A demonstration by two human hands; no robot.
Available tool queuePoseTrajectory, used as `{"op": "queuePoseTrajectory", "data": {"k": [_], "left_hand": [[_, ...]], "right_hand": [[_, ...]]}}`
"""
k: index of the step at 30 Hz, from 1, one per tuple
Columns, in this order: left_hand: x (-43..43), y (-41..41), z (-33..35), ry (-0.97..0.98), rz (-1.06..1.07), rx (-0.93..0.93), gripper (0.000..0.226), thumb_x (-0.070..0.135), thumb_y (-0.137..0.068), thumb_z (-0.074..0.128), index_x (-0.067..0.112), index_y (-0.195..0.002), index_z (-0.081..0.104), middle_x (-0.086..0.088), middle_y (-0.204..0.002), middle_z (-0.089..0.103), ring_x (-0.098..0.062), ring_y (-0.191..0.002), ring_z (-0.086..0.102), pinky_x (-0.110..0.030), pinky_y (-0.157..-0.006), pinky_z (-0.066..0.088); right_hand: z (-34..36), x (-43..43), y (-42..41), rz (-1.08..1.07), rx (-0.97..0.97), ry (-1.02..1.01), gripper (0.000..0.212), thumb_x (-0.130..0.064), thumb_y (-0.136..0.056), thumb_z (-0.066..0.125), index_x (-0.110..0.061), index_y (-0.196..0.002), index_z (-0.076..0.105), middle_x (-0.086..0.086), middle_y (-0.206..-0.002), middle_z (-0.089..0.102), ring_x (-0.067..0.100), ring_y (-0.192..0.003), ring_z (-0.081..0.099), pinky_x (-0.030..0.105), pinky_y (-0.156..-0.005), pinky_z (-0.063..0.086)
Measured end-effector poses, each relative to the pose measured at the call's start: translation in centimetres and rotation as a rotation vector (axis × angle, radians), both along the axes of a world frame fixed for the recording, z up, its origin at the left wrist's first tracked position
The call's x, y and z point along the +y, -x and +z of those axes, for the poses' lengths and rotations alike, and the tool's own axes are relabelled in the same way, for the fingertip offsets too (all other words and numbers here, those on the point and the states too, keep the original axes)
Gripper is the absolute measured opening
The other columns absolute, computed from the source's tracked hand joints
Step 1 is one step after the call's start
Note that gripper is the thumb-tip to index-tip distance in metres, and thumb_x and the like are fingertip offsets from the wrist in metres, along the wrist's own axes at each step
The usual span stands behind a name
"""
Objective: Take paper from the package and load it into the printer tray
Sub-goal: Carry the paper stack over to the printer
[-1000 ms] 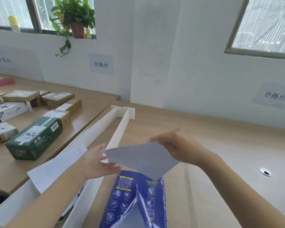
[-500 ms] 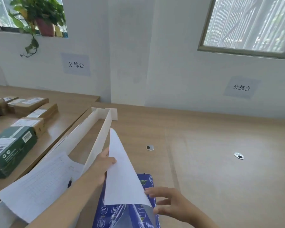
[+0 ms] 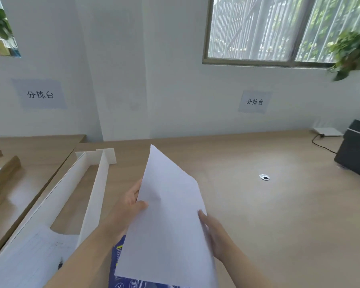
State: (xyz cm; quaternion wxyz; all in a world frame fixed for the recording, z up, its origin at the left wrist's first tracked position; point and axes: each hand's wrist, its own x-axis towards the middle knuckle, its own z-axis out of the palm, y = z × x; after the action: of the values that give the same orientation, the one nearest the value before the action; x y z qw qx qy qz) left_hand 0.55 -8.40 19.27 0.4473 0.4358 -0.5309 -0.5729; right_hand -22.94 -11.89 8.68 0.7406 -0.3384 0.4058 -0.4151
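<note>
- Your left hand (image 3: pixel 129 206) pinched the left edge of the paper (image 3: pixel 168 221), thumb on its front face, fingers behind.
- The paper, plain white and slightly bowed, stood tilted above the blue package (image 3: pixel 118 256) on the tabletop (image 3: pixel 279 225).
- Your right hand (image 3: pixel 214 235) lay with straight fingers against its right edge.
- The dark printer (image 3: pixel 355 150) sat at the far right, well apart.

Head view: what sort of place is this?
Likely an office-style parcel sorting room: a wall sign reading 分拣台 (sorting station), a long wooden desk, cardboard boxes at left, a dark printer at right.
</note>
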Motion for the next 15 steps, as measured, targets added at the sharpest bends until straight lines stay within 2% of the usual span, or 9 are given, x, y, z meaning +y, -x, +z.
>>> {"op": "queuePoseTrajectory", "data": {"k": [2,4,7,9,12,13,15], "left_hand": [[-0.6,0.3,-0.6,0.011,-0.003,-0.048,0.058,0.0,-0.078,0.049,0.034,-0.125,0.053,-0.003,-0.117,0.07,-0.03,-0.105,0.067,-0.049,-0.09,0.054],[-1.2,1.2,-1.3,0.019,0.035,-0.105,0.051,-0.002,-0.082,0.051,0.028,-0.124,0.053,-0.004,-0.109,0.072,-0.03,-0.101,0.068,-0.05,-0.087,0.054],[-2.2,3.2,-2.3,0.016,0.075,-0.135,0.051,-0.007,-0.081,0.051,0.02,-0.124,0.051,-0.007,-0.103,0.071,-0.032,-0.095,0.066,-0.05,-0.085,0.052],[-3.0,5.1,-3.1,0.012,0.062,-0.174,0.055,-0.01,-0.082,0.049,0.027,-0.123,0.052,-0.001,-0.102,0.073,-0.025,-0.094,0.068,-0.045,-0.081,0.054],[-4.1,8.8,-3.7,0.011,0.023,-0.206,0.059,-0.012,-0.086,0.044,0.04,-0.112,0.056,0.009,-0.095,0.076,-0.012,-0.083,0.073,-0.026,-0.061,0.058],[-4.5,10.4,-3.8,0.016,0.017,-0.208,0.058,-0.011,-0.085,0.045,0.04,-0.11,0.056,0.009,-0.092,0.076,-0.012,-0.081,0.073,-0.026,-0.06,0.058],[-4.9,14.0,-3.6,0.036,0.015,-0.209,0.058,-0.011,-0.083,0.049,0.036,-0.117,0.051,0.003,-0.097,0.073,-0.022,-0.088,0.068,-0.041,-0.076,0.057]], "right_hand": [[0.5,-0.2,1.5,-0.087,0.032,0.095,0.036,-0.03,-0.084,0.06,-0.014,-0.116,0.062,0.003,-0.11,0.074,0.022,-0.1,0.07,0.03,-0.07,0.059],[1.3,-0.3,3.1,-0.136,0.048,0.152,0.026,-0.018,-0.091,0.055,-0.013,-0.116,0.059,0.001,-0.103,0.076,0.019,-0.092,0.073,0.029,-0.066,0.059],[3.0,-0.2,5.5,-0.181,0.089,0.218,0.029,-0.011,-0.092,0.053,-0.01,-0.121,0.055,0.004,-0.104,0.074,0.019,-0.086,0.073,0.03,-0.065,0.06],[3.8,0.0,7.5,-0.204,0.13,0.255,0.031,-0.01,-0.093,0.052,-0.01,-0.124,0.053,0.008,-0.11,0.069,0.022,-0.089,0.07,0.034,-0.071,0.061],[4.7,0.2,11.4,-0.258,0.163,0.289,0.031,-0.008,-0.094,0.05,-0.009,-0.126,0.05,0.01,-0.114,0.065,0.026,-0.094,0.066,0.039,-0.082,0.056],[4.9,0.4,13.0,-0.275,0.173,0.296,0.03,-0.009,-0.094,0.049,-0.01,-0.125,0.05,0.01,-0.115,0.065,0.026,-0.095,0.065,0.041,-0.084,0.055],[5.2,0.7,16.3,-0.291,0.19,0.317,0.024,-0.01,-0.095,0.05,-0.015,-0.118,0.053,0.005,-0.111,0.067,0.023,-0.093,0.067,0.039,-0.083,0.056]]}}
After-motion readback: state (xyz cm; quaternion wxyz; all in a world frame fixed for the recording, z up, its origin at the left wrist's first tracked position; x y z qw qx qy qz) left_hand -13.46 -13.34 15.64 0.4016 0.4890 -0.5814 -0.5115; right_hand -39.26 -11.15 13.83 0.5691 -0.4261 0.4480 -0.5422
